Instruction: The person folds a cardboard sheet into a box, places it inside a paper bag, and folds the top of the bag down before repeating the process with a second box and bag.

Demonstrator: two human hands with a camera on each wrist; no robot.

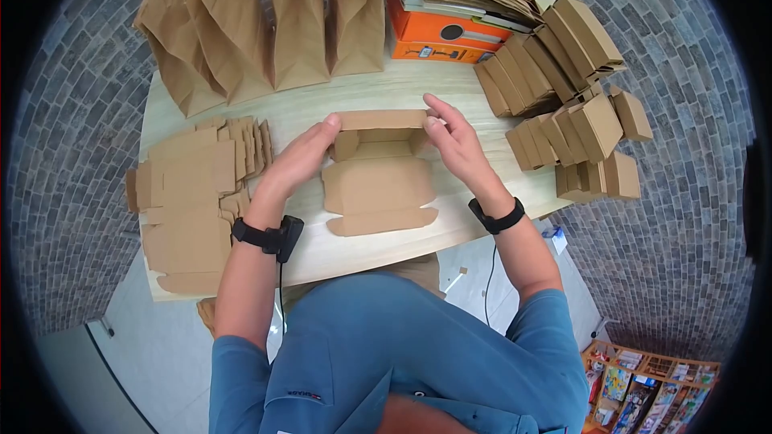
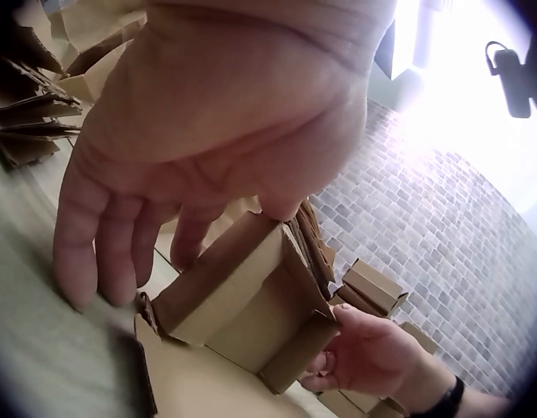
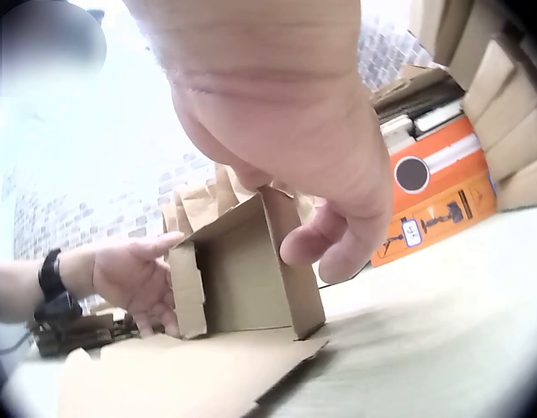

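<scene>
Table: the half-made box is borne near the middle of the pale wood-grained table, between the two hands.
Flat stack: the flattened brown cardboard blanks are piled on the person's left, apart from the box.
Finished boxes: the closed brown cardboard boxes are grouped on the far right, beyond the right hand.
Half-made box: the open brown cardboard box is set straight ahead of the person, its long axis run from left hand to right hand, its hollow faced toward the person.
Hand distance: neither hand is placed nearer; the box is touched at both ends.
Left hand: the left end is touched by the left hand, its fingers reached down uncurled, its thumb rested on the upper corner.
Right hand: the right end is touched by the right hand, its fingers extended loosely, its thumb laid at the opposite upper corner.
Wide panel: the broad brown cardboard panel is spread from the box toward the person, below both hands and touched by neither.
End flap: the narrow round-cornered cardboard flap is joined to the panel's near edge, parallel to the long axis.
</scene>
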